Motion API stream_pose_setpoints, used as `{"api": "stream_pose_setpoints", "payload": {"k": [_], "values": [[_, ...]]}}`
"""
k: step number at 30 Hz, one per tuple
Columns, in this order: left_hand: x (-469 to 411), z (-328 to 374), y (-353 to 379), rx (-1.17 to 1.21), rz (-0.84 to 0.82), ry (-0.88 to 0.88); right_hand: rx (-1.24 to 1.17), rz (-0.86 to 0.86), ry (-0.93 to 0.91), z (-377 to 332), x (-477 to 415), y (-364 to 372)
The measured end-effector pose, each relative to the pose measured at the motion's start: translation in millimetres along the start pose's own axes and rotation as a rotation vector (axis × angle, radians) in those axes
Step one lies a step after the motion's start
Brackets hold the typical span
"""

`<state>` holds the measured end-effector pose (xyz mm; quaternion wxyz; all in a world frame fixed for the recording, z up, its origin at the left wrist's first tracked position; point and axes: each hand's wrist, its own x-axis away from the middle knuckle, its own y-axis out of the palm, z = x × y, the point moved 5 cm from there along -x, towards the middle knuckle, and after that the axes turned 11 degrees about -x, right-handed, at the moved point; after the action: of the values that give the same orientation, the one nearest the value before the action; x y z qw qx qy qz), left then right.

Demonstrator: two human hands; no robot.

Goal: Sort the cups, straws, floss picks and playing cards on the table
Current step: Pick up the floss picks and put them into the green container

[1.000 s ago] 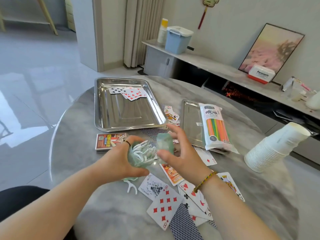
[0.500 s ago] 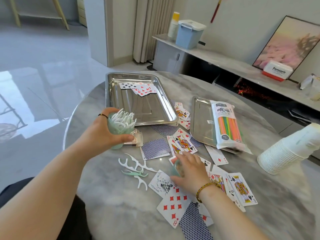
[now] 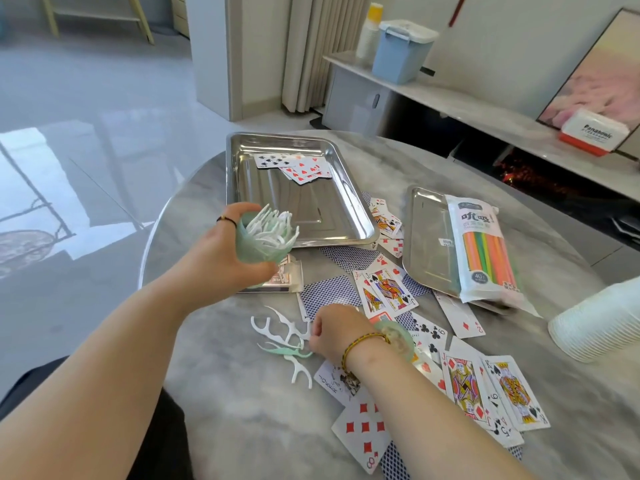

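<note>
- Holding the green tub (image 3: 258,252) of floss picks (image 3: 272,228) in my left grip (image 3: 221,258), wrapped round it
- My right grip (image 3: 332,332) curls over loose floss picks (image 3: 284,350) on the table (image 3: 242,427); I cannot tell if it pinches one

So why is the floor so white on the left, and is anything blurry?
Head view: daylight mirrors off the glossy floor in white patches, and the big steel tray glares too. Head view: the wide lens leans the curtain and smears the paper cup stack at the right edge. Head view: the green lid by the right hand looks soft.
</note>
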<state>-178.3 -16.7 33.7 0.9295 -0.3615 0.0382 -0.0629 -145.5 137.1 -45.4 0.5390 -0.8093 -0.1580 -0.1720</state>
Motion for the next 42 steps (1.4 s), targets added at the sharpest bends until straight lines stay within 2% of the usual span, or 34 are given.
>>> {"api": "stream_pose_setpoints", "payload": {"k": [7,10,13,18,20,24,29,35,39,42], "values": [[-3.7,-3.6,6.7,-0.157,-0.088,0.001,-0.278,0.123,-0.074,17.5,12.8,-6.8],[-2.9,-0.3,11.7,-0.152,-0.115,0.019,-0.614,0.201,-0.102,19.9,19.3,-18.4],[-0.1,5.3,20.3,-0.148,-0.15,0.055,-0.992,0.316,-0.208,9.0,31.8,-43.9],[2.6,9.3,30.5,-0.145,-0.197,0.087,-1.317,0.489,-0.442,-14.3,51.1,-81.2],[2.8,9.9,30.7,-0.131,-0.192,0.091,-1.301,0.528,-0.482,-19.6,52.8,-86.5],[3.5,11.0,31.1,-0.083,-0.197,0.117,-1.112,0.602,-0.516,-23.3,49.3,-90.3],[4.1,12.1,30.7,-0.077,-0.174,0.144,-1.054,0.698,-0.45,-24.4,42.7,-87.1],[5.2,14.9,33.7,-0.081,-0.143,0.151,-0.706,0.635,-0.39,-35.2,30.1,-69.4],[1.3,7.7,27.7,-0.096,-0.128,0.105,-0.832,0.732,-0.413,-24.8,35.2,-70.0],[-2.7,-1.1,20.2,-0.125,-0.105,0.036,-0.774,0.668,-0.312,-6.7,31.4,-55.3]]}}
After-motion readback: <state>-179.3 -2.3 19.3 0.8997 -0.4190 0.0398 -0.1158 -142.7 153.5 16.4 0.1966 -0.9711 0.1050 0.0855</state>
